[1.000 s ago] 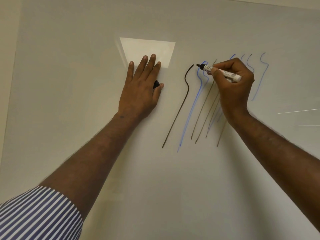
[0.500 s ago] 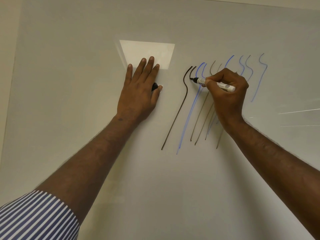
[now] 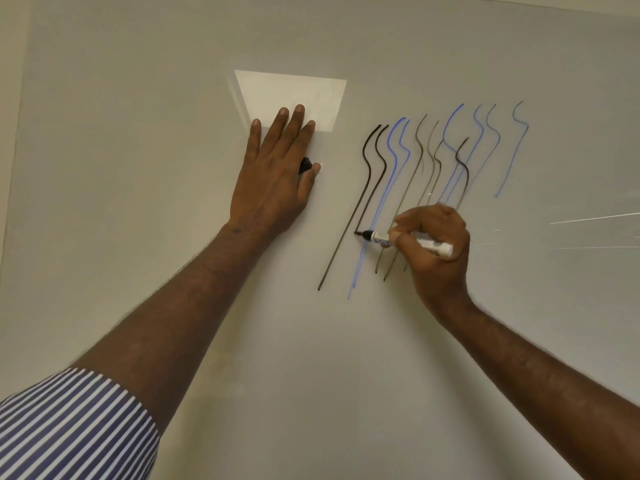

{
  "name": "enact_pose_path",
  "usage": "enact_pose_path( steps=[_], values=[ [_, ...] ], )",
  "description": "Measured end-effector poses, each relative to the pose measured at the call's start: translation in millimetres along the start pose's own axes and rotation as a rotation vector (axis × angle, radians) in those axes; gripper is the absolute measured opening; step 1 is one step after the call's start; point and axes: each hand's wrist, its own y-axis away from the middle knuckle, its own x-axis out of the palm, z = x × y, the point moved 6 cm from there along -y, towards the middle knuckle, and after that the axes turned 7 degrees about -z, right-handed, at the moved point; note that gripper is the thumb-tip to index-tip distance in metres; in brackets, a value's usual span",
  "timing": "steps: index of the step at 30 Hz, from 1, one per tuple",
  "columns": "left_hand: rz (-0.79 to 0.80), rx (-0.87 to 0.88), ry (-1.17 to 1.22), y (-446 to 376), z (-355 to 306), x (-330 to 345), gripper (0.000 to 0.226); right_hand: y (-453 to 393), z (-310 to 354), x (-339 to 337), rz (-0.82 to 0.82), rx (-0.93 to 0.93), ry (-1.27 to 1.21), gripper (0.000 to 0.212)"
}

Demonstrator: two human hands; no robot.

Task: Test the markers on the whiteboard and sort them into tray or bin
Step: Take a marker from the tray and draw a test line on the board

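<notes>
The right hand (image 3: 433,247) grips a marker (image 3: 408,240), its tip touching the whiteboard (image 3: 138,168) left of the fingers. The left hand (image 3: 277,174) lies flat, fingers straight, a black cap (image 3: 304,165) under its thumb. Bare board below both.

This looks like an office, meeting room or classroom; a large whiteboard (image 3: 173,168) fills nearly the whole view, marked with wavy black and blue test lines (image 3: 394,161); a bright rectangular reflection (image 3: 294,91), seemingly of a ceiling light panel, shines on its glossy surface; a plain pale wall (image 3: 10,98) borders the board at the left edge.
</notes>
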Motion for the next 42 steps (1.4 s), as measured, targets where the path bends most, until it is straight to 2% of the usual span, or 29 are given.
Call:
enact_pose_path(
  steps=[5, 8, 10, 13, 18, 24, 34, 38, 42],
  values=[
    [-0.003, -0.007, 0.056, 2, -2, -3, 0.060, 41, 4, 5, 0.142, 0.036, 0.012, 0.015],
    [-0.081, -0.058, 0.257, 7, -1, -15, 0.056, 45, 12, 4, 0.171, 0.046, 0.005, 0.013],
    [-0.174, -0.125, 0.486, 12, 4, -27, 0.050, 43, 21, 0, 0.159, 0.025, -0.029, 0.008],
    [-0.209, -0.245, 0.725, 24, 8, -38, 0.045, 39, 31, -11, 0.101, 0.039, -0.055, 0.009],
    [-0.232, -0.402, 0.883, 56, 0, -49, 0.042, 40, 29, -25, 0.054, 0.211, -0.158, 0.005],
    [-0.294, -0.581, 1.049, 112, -26, -56, 0.039, 66, 38, -38, 0.049, 0.327, -0.230, 0.004],
    [-0.161, -0.836, 1.330, 182, -86, -58, 0.048, 144, 51, -53, 0.110, 0.480, -0.263, 0.009],
    [-0.076, -0.893, 1.464, 201, -109, -62, 0.057, 170, 60, -59, 0.090, 0.532, -0.279, 0.007],
    [-0.057, -1.009, 1.532, 221, -123, -64, 0.066, 184, 70, -60, 0.063, 0.557, -0.290, 0.007]
  ],
)
